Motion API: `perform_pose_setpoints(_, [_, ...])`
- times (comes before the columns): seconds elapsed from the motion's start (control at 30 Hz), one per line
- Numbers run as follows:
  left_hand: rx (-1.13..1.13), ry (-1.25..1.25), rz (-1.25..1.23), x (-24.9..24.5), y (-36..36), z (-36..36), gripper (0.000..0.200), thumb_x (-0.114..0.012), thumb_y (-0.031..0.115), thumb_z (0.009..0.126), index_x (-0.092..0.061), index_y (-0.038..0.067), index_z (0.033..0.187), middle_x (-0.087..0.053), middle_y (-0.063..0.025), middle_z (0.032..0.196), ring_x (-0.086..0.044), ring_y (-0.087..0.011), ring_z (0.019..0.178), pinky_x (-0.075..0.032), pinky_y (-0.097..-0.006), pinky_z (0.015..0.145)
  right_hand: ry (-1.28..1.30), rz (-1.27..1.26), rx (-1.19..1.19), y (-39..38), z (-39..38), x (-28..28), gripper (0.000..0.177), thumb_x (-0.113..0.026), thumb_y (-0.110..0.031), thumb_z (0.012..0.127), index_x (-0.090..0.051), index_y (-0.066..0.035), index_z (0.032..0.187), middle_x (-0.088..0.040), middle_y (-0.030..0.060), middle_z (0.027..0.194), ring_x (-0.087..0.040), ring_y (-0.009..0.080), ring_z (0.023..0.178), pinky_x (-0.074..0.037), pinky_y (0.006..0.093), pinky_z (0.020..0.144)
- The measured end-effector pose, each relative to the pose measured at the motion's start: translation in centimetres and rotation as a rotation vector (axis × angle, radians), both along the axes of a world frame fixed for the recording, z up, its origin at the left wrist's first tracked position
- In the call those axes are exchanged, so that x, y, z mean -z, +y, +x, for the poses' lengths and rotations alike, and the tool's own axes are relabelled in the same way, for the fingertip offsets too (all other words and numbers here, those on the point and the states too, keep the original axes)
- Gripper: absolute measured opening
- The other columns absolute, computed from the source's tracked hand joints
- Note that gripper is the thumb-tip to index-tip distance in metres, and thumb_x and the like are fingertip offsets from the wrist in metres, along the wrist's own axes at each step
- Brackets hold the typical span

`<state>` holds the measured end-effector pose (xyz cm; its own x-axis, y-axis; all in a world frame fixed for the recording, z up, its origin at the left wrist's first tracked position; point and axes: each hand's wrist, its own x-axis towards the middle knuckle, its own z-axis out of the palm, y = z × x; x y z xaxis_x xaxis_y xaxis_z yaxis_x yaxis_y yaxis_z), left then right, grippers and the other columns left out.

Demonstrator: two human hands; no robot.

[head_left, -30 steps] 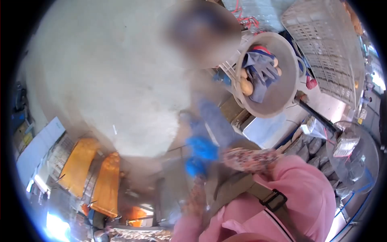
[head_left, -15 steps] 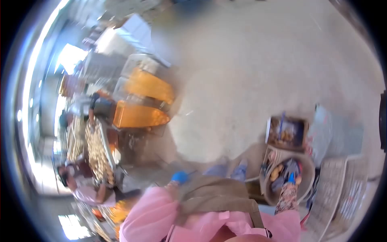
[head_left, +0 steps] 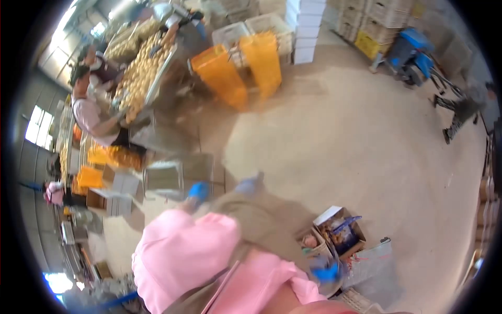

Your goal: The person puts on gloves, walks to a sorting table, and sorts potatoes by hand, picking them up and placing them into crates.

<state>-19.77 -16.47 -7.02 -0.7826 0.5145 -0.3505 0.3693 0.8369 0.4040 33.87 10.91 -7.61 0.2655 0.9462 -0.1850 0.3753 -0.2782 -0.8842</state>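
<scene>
My left hand, in a blue glove, hangs by the front of my brown apron, near a metal-framed stool on the floor. Its fingers are too small and blurred to make out. At the lower right, my right hand, also blue-gloved, is smeared by motion over a round bucket. Just beyond it stand an open cardboard box with mixed items inside and a small crate holding a pinkish thing. A pale plastic sack lies beside the bucket.
At the upper left, people work along a table heaped with round, pale yellow produce. Orange mesh sacks hang from crates near stacked white boxes. A blue wheeled machine and a walking person are at the right.
My view has swung round to the right, and the scene is turned. My right hand, earlier down inside the bucket among its contents, now shows blurred above it. My left hand stays low by the apron.
</scene>
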Motion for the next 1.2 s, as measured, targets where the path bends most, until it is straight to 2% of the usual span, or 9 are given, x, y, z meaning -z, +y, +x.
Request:
perform_pose_setpoints(0.03, [0.109,-0.059,0.43,0.0,3.2,1.0,0.028,-0.058,0.008,0.086,-0.062,0.005,0.113,-0.068,-0.0082,0.099,-0.06,-0.0165,0.079,-0.051,-0.0329,0.073,0.096,0.026,-0.104,1.1,-3.2,-2.2,0.036,-0.065,-0.02,0.085,-0.058,0.003,0.112,-0.063,0.0146,0.112,-0.058,0.0188,0.103,-0.047,0.0343,0.086])
perform_pose_setpoints(0.2, [0.076,-1.135,0.789,-18.2,23.7,10.6,0.051,-0.062,0.035,0.089,-0.054,0.008,0.13,-0.059,-0.0144,0.122,-0.058,-0.0195,0.107,-0.053,-0.0369,0.082,0.511,0.012,-0.776,6.3,-22.8,-13.6,0.034,-0.064,-0.017,0.085,-0.057,0.004,0.112,-0.063,0.0141,0.111,-0.058,0.0172,0.104,-0.048,0.0337,0.084])
perform_pose_setpoints(0.27, [0.22,-1.182,1.027,-20.0,26.1,8.0,0.051,-0.062,0.033,0.089,-0.052,0.007,0.132,-0.057,-0.0152,0.124,-0.059,-0.0202,0.105,-0.053,-0.0375,0.083,0.467,-0.226,-1.011,6.6,-30.6,-19.3,0.043,-0.069,-0.016,0.082,-0.053,0.003,0.117,-0.061,0.0146,0.115,-0.057,0.0182,0.107,-0.047,0.0345,0.087])
perform_pose_setpoints(0.33, [-0.305,-1.365,0.784,-20.7,27.5,4.0,0.051,-0.062,0.033,0.088,-0.052,0.007,0.131,-0.055,-0.0133,0.127,-0.06,-0.0207,0.102,-0.053,-0.0371,0.084,0.45,-0.158,-1.164,7.6,-35.7,-20.2,0.048,-0.071,-0.018,0.081,-0.051,0.001,0.12,-0.059,0.0144,0.118,-0.056,0.0201,0.109,-0.047,0.0351,0.088])
perform_pose_setpoints(0.5, [-0.48,-1.839,1.716,-16.5,25.4,-7.6,0.045,-0.054,0.019,0.093,-0.045,0.005,0.135,-0.064,-0.0074,0.099,-0.062,-0.0135,0.08,-0.055,-0.026,0.067,0.324,0.45,-1.445,10.2,-44.5,-21.8,0.059,-0.073,-0.01,0.08,-0.045,-0.006,0.132,-0.051,0.0111,0.126,-0.055,0.0175,0.108,-0.048,0.03,0.084])
perform_pose_setpoints(0.6, [-0.717,-1.441,1.813,-18.6,26.8,-11.8,0.043,-0.053,0.018,0.094,-0.045,0.009,0.135,-0.061,-0.008,0.104,-0.06,-0.0154,0.082,-0.055,-0.0283,0.072,0.306,0.188,-1.524,11.0,-50.3,-21.1,0.062,-0.07,-0.006,0.082,-0.04,-0.007,0.136,-0.043,0.0108,0.135,-0.05,0.0186,0.118,-0.047,0.0317,0.09])
perform_pose_setpoints(0.67, [-0.791,-1.436,1.818,-19.5,27.6,-13.7,0.042,-0.055,0.02,0.094,-0.047,0.013,0.135,-0.06,-0.0082,0.108,-0.06,-0.0173,0.08,-0.055,-0.0316,0.075,0.684,-0.43,-1.483,11.2,-55.1,-20.8,0.066,-0.068,-0.004,0.083,-0.034,-0.008,0.14,-0.042,0.0115,0.136,-0.045,0.021,0.124,-0.043,0.036,0.099])
perform_pose_setpoints(1.07, [-1.158,-1.207,2.253,-20.6,28.5,-32.1,0.043,-0.053,0.025,0.094,-0.046,0.016,0.136,-0.057,-0.0078,0.106,-0.057,-0.019,0.081,-0.052,-0.039,0.07,0.651,-0.771,-1.587,19.4,-78.6,-16.1,0.047,-0.052,-0.018,0.095,-0.04,-0.002,0.137,-0.049,0.0131,0.133,-0.046,0.0195,0.122,-0.043,0.0318,0.097])
perform_pose_setpoints(1.2, [-1.313,-0.725,1.809,-24.5,24.2,-36.6,0.044,-0.059,0.032,0.092,-0.051,0.013,0.132,-0.058,-0.0054,0.092,-0.066,-0.0238,0.09,-0.059,-0.0446,0.062,0.915,-1.078,-1.773,19.3,-89.8,-24.8,0.05,-0.046,-0.018,0.096,-0.034,-0.003,0.143,-0.06,0.0125,0.116,-0.059,0.0205,0.104,-0.045,0.0339,0.091])
